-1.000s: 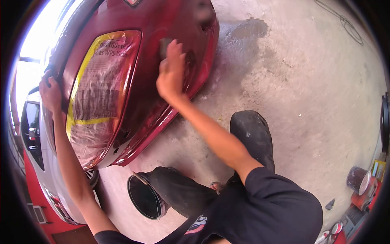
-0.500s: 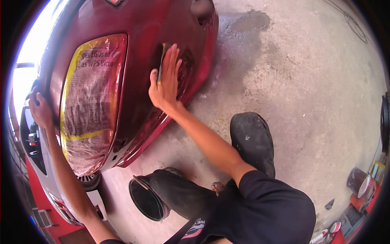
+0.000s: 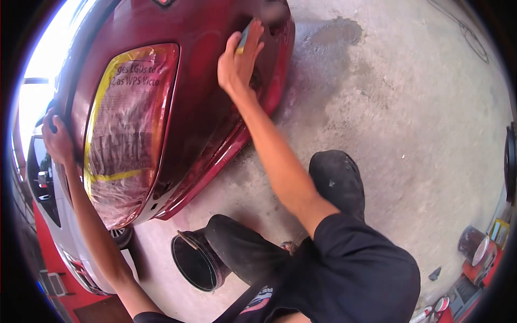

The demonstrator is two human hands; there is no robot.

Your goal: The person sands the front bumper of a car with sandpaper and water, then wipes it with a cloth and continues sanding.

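My right hand (image 3: 238, 67) presses a thin piece of what looks like sandpaper (image 3: 246, 39) flat against the dark red car bumper (image 3: 215, 59), near a round recess at its far end. Its fingers lie straight over the sheet, and only an edge shows. To the left of this stands the headlight, masked with newspaper (image 3: 126, 118) and yellow tape. My left hand (image 3: 57, 139) rests on the upper edge of the car body with its fingers loosely bent and apart, and nothing visible in it.
A black bucket (image 3: 195, 264) stands on the concrete floor (image 3: 409, 107) by my leg. Paint cans (image 3: 474, 245) and tools sit at the lower right. Behind the red car is a silver car (image 3: 64, 226). A cable (image 3: 471, 35) lies at the upper right.
My right hand has slid up and to the right along the bumper with the sandpaper, toward the round recess. My left hand stays at the car's edge.
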